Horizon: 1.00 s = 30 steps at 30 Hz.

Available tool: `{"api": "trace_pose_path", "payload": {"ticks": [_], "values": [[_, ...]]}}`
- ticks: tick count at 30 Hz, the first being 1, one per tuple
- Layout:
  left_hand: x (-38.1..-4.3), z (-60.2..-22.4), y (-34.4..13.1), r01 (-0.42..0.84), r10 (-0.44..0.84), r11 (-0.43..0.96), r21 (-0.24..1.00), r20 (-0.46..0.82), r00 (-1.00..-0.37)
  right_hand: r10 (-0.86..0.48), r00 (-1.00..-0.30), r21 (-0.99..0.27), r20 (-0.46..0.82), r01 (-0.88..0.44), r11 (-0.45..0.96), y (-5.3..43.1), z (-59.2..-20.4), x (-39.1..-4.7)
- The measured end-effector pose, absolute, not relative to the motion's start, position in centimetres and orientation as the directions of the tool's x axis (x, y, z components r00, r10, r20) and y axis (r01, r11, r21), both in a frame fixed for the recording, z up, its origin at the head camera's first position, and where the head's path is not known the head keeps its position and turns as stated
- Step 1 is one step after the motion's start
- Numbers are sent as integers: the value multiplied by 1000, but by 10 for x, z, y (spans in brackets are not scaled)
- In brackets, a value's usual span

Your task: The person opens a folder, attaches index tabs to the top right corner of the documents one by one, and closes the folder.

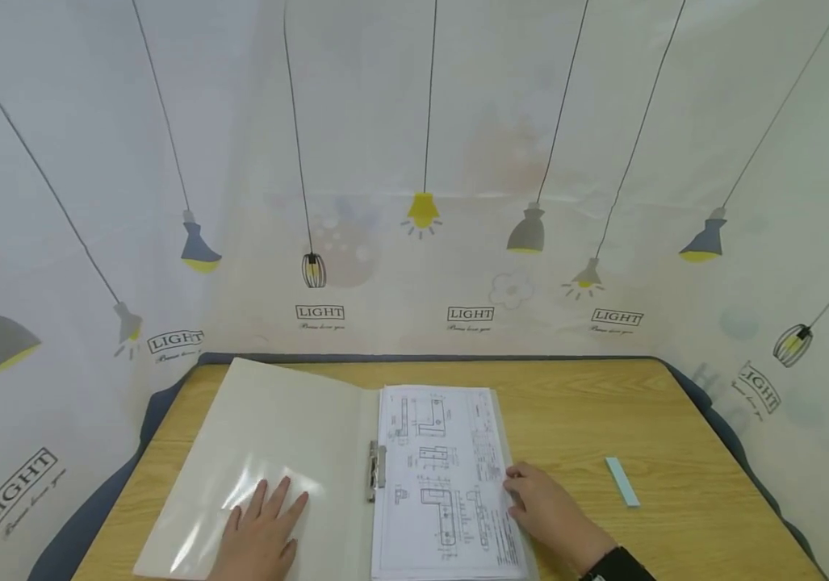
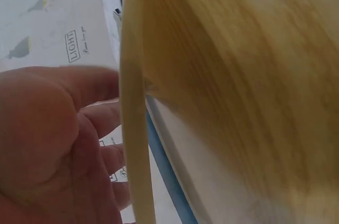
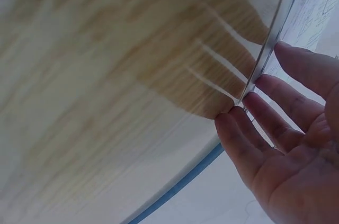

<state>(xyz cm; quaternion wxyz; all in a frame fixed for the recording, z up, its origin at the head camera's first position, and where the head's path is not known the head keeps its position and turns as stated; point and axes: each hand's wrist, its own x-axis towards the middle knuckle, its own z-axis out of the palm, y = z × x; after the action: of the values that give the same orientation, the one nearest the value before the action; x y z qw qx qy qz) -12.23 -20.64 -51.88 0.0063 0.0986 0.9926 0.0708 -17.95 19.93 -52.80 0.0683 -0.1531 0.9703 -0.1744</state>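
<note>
One left grip (image 1: 260,532) spread on glossy folder (image 1: 298,436), right grip (image 1: 552,512) touching rectangular papers (image 1: 443,476), pinch unclear

- Left and middle of the tabletop (image 1: 581,411): folder (image 1: 276,436), spread out flat
- On the folder's right half: papers (image 1: 432,476), just right of the clip (image 1: 376,472) along the fold
- On the folder's left half, near side: left grip (image 1: 261,528)
- At the papers' right edge: right grip (image 1: 552,516)
- On the tabletop, right of the right grip: strip (image 1: 622,482), apart from the folder
- Behind the tabletop and along both sides: cloth (image 1: 378,121)
</note>
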Motion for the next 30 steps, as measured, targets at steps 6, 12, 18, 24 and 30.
{"api": "trace_pose_path", "payload": {"ticks": [6, 12, 18, 24, 30], "values": [[-127, -524, -209, 143, 170, 962, 231, -100, -980, -325, -943, -366, -73, -278, 888, 199, -529, -180], [-128, -528, -211, 109, 163, 948, 298, -161, -973, -329, -941, -367, -83, -279, 888, 200, -529, -180], [-135, -527, -209, 39, 150, 940, 339, -307, -940, -332, -937, -370, -107, -272, 888, 202, -531, -182], [-140, -530, -210, -25, 126, 937, 348, -406, -905, -330, -936, -366, -120, -268, 891, 201, -532, -183], [-136, -532, -211, 49, 151, 934, 353, -268, -952, -314, -940, -367, -131, -248, 896, 200, -528, -183]]}}
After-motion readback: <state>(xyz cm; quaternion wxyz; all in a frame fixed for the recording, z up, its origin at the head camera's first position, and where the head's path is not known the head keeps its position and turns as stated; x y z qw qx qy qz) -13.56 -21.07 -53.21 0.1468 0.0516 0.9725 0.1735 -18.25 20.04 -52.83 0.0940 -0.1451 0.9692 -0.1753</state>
